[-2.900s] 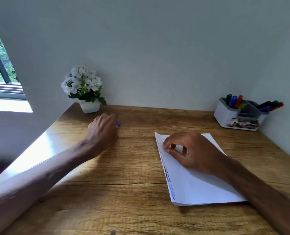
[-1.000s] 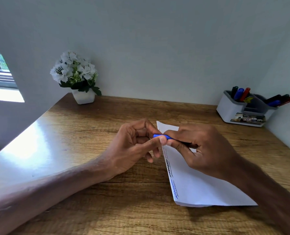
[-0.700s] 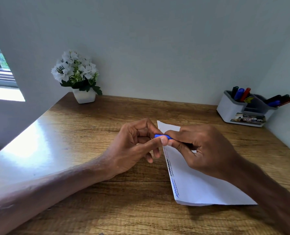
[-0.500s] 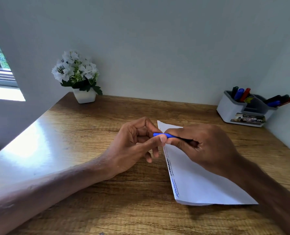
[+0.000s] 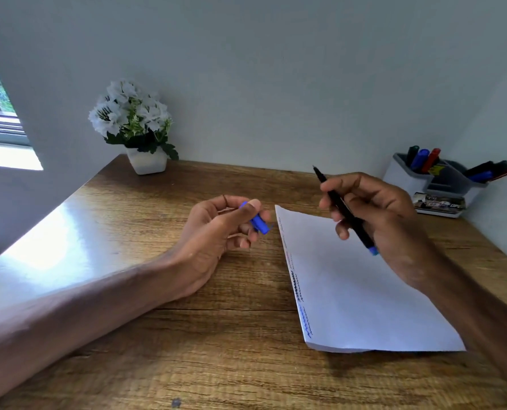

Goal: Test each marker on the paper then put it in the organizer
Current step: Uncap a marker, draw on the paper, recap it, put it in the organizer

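Hands at frame centre: right hand (image 5: 376,214) grips an uncapped marker (image 5: 345,211), tip raised above the paper (image 5: 364,291); left hand (image 5: 216,232) pinches its blue cap (image 5: 259,223). Paper's left margin bears test scribbles. Organizer (image 5: 441,184), right edge, holds several markers; this one remains untested, unstored.
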The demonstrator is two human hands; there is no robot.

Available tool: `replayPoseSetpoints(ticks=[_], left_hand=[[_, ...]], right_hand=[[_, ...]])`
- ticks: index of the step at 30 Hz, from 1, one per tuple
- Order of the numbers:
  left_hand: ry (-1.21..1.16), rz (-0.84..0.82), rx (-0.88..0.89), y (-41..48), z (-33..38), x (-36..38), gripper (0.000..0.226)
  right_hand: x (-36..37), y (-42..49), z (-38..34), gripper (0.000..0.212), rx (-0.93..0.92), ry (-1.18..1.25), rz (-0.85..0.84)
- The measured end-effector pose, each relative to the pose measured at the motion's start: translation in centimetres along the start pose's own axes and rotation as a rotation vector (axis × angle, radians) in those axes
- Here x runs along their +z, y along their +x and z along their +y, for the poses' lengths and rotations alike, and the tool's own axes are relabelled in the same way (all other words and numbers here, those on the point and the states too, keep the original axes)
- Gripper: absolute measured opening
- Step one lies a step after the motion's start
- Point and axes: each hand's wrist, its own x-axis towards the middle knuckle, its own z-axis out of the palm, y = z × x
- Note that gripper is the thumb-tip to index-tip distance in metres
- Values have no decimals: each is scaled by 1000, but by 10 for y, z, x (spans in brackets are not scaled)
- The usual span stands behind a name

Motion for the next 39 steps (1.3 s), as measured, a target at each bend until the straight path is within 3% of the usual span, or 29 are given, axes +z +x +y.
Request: replayPoseSetpoints(ticks=[4, 9, 16, 20, 24, 27, 30, 34, 39], left_hand=[[135, -45, 46, -1, -3, -1, 19], [252, -49, 96, -2, -5, 1, 22], [323, -37, 172, -2, -7, 1, 20], [425, -46, 195, -4, -9, 2, 22], [736, -87, 208, -8, -8, 4, 18], [940, -161, 255, -13, -8, 9, 42], [1150, -242, 305, -16, -12, 12, 64], [1268, -248, 324, -19, -14, 12, 68], [1283, -250, 323, -17, -14, 11, 74]], right_hand=[[-4, 1, 6, 38, 103, 128, -21], [4, -2, 8, 41, 91, 88, -46], [17, -8, 7, 19, 59, -111, -95], [22, -14, 7, 8, 12, -402, -194], [27, -17, 1, 12, -15, -577, -217], [26, -17, -3, 12, -39, -630, -207], [24, -17, -2, 14, -41, -628, -184], [22, -16, 0, 20, -17, -564, -125], [21, -15, -6, 16, 49, -299, -65]])
